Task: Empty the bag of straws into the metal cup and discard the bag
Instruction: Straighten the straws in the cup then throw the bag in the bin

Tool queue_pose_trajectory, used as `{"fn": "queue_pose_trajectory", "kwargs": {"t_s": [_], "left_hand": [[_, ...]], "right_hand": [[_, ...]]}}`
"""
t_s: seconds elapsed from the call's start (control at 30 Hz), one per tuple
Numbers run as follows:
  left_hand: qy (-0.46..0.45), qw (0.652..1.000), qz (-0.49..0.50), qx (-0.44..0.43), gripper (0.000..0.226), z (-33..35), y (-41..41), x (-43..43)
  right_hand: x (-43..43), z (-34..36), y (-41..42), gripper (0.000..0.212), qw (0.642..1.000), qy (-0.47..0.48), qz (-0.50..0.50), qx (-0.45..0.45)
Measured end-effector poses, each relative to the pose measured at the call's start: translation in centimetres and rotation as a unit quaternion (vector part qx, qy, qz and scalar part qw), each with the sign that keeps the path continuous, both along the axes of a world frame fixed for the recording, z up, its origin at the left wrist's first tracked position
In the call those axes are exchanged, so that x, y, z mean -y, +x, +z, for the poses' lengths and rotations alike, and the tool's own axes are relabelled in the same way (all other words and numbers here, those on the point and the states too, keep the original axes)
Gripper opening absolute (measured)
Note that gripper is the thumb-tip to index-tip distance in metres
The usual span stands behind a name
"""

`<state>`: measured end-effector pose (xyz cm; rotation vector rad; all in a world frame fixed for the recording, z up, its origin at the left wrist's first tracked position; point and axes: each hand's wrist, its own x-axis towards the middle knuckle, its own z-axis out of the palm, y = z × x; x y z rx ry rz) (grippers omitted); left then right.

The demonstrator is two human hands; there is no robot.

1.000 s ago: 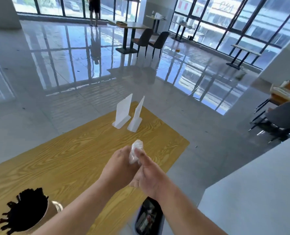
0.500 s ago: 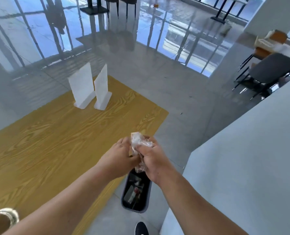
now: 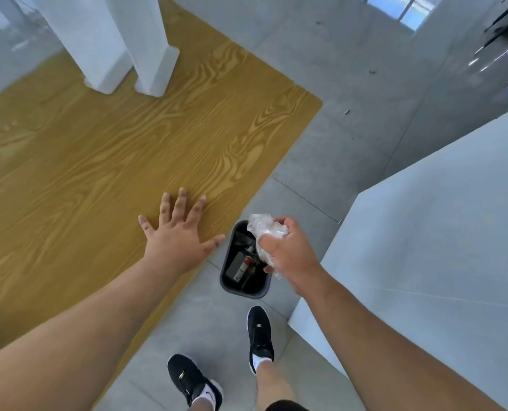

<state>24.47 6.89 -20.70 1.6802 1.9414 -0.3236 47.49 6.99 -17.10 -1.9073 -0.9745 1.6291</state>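
Head view is looking down at the floor now. A moment ago both hands were squeezing the bag (image 3: 263,229) together. Now the left hand (image 3: 177,232) is lying flat on the wooden table (image 3: 98,158), fingers spread wide, holding nothing. The right hand (image 3: 288,253) is squeezing the scrunched bag alone, just above the black bin (image 3: 244,289) on the floor. I think the bag is about to go in, so the job is nearly ending. Things in the bin are showing labels, too blurry for reading. Marks on the black shoes (image 3: 260,333) are too small to tell.
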Motion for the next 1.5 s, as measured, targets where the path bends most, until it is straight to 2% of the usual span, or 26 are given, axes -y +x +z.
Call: {"fn": "queue_pose_trajectory", "kwargs": {"t_s": [0.3,0.47,0.63,0.7,0.8,0.9,1.0,1.1,1.3,1.5], "left_hand": [[0.134,0.989,-0.048,-0.050,0.096,-3.6,2.5,-3.8],[0.169,0.983,-0.059,-0.049,0.098,-3.9,3.1,-5.8],[0.180,0.981,-0.053,-0.051,0.093,-4.2,3.1,-5.8],[0.184,0.980,-0.053,-0.048,0.091,-4.4,3.1,-5.7],[0.191,0.979,-0.051,-0.045,0.091,-4.6,3.1,-5.7],[0.193,0.979,-0.055,-0.048,0.091,-4.5,3.1,-5.8],[0.191,0.979,-0.057,-0.049,0.092,-4.4,3.1,-5.8],[0.191,0.979,-0.055,-0.050,0.093,-4.3,3.1,-5.7],[0.194,0.978,-0.057,-0.049,0.094,-4.2,2.9,-5.8],[0.195,0.979,-0.055,-0.039,0.094,-4.0,3.1,-5.7]], "right_hand": [[-0.2,-8.8,1.3,0.037,0.998,-0.053,-0.008,0.039],[-1.2,-13.8,1.4,0.041,0.995,-0.071,-0.005,0.065],[-2.1,-19.4,1.4,0.023,0.994,-0.093,-0.013,0.056],[-2.2,-21.7,1.2,0.028,0.991,-0.119,0.000,0.060],[-2.4,-24.7,0.9,0.031,0.984,-0.135,0.041,0.111],[-2.6,-27.2,1.2,0.024,0.973,-0.132,0.108,0.157],[-2.6,-29.9,2.2,0.037,0.954,-0.133,0.182,0.196],[-2.5,-31.3,2.9,0.037,0.938,-0.118,0.241,0.219],[-2.9,-32.4,3.1,0.034,0.876,-0.067,0.346,0.330],[-3.4,-33.2,0.9,0.049,0.857,-0.064,0.381,0.340]]}}
